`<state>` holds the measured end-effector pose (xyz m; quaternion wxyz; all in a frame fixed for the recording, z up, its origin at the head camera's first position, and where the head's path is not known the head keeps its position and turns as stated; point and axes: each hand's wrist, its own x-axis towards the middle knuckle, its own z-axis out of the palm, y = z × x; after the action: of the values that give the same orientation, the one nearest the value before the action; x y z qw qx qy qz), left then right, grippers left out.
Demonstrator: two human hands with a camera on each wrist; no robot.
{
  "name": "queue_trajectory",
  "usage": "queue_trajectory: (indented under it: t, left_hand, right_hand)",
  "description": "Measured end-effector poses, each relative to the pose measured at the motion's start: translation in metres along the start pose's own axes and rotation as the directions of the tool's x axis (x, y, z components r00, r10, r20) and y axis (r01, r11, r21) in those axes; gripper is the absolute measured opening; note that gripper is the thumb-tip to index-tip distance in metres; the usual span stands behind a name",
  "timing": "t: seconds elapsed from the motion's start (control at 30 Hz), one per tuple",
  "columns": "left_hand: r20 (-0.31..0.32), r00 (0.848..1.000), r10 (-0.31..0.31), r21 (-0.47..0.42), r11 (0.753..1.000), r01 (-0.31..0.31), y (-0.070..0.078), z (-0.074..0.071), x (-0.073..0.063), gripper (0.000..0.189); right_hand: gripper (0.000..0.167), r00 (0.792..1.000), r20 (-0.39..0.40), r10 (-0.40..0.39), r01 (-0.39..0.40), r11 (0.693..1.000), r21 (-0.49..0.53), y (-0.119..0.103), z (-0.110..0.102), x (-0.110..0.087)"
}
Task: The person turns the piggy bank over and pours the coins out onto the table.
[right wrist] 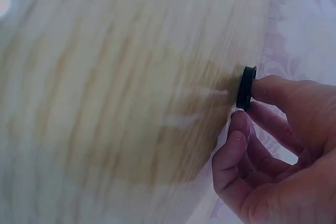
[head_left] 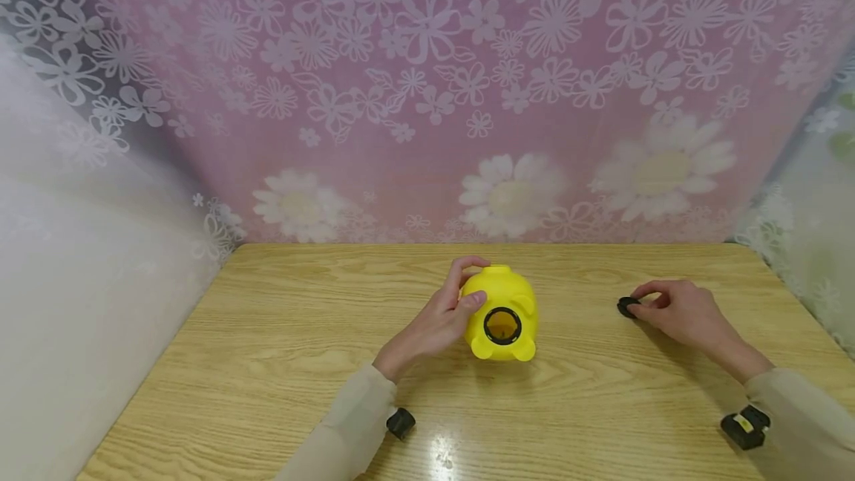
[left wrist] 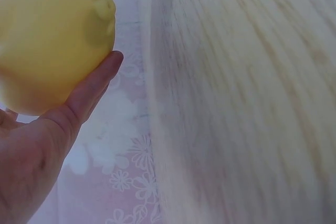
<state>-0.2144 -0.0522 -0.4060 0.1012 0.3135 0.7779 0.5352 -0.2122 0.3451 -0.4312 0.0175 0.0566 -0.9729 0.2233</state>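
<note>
A yellow piggy bank [head_left: 504, 289] lies tipped so that its underside faces the head camera, showing a round hole with a black rim [head_left: 502, 326] between stubby feet. My left hand [head_left: 446, 312] grips it from the left, thumb along its side and fingers behind it. In the left wrist view the bank's smooth yellow body [left wrist: 47, 40] sits against the thumb. Off to the right, my right hand [head_left: 684, 314] pinches a small round black plug [head_left: 626, 306] by its edge. The right wrist view shows this plug [right wrist: 245, 88] between thumb and fingers, close over the tabletop.
Both hands work over a wood-grain table [head_left: 320, 347]. A pink flowered curtain [head_left: 401, 95] hangs behind its far edge, with pale sheeting [head_left: 87, 258] at the left. Black camera mounts [head_left: 401, 423] are worn at the wrists.
</note>
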Motion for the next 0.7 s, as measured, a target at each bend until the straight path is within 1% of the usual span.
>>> queue_trajectory:
  t: [0.1, 0.17, 0.3, 0.4, 0.47, 0.53, 0.57, 0.7]
  left_hand:
    - [0.0, 1.0, 0.006, -0.002, 1.0, -0.006, -0.001, -0.001, 0.0, 0.05]
    - [0.001, 1.0, 0.009, -0.001, 1.0, -0.009, -0.002, -0.001, -0.001, 0.051]
    - [0.0, 1.0, 0.008, 0.007, 1.0, -0.008, -0.002, -0.002, -0.002, 0.049]
    - [-0.007, 1.0, 0.001, 0.011, 1.0, -0.001, -0.001, -0.003, -0.003, 0.049]
    - [-0.013, 1.0, -0.001, 0.013, 1.0, 0.001, -0.001, -0.003, -0.003, 0.05]
    - [-0.014, 1.0, 0.0, 0.012, 1.0, 0.0, -0.001, -0.003, -0.002, 0.052]
    - [-0.011, 1.0, 0.004, 0.009, 1.0, -0.004, 0.0, -0.003, -0.002, 0.052]
    - [0.0, 1.0, 0.016, 0.022, 1.0, -0.016, -0.001, 0.001, -0.001, 0.055]
  right_hand:
    - [0.034, 1.0, 0.004, -0.003, 0.003, 1.0, 0.002, -0.001, 0.0, -0.001]
    - [0.038, 1.0, 0.004, 0.001, -0.001, 1.0, -0.001, -0.003, -0.002, -0.002]
    - [0.046, 0.999, -0.035, 0.001, 0.0, 1.0, 0.02, -0.01, -0.006, -0.005]
    - [0.049, 0.998, -0.065, -0.009, 0.014, 0.997, 0.077, -0.022, -0.008, -0.006]
    - [0.051, 0.998, -0.05, -0.023, 0.03, 0.989, 0.143, -0.032, -0.009, -0.006]
    - [0.053, 0.999, -0.012, -0.033, 0.035, 0.973, 0.227, -0.044, -0.008, -0.007]
    - [0.053, 0.999, 0.011, -0.043, 0.038, 0.96, 0.277, -0.05, -0.008, -0.008]
    - [0.053, 0.992, 0.089, -0.095, 0.044, 0.89, 0.453, -0.074, -0.006, -0.013]
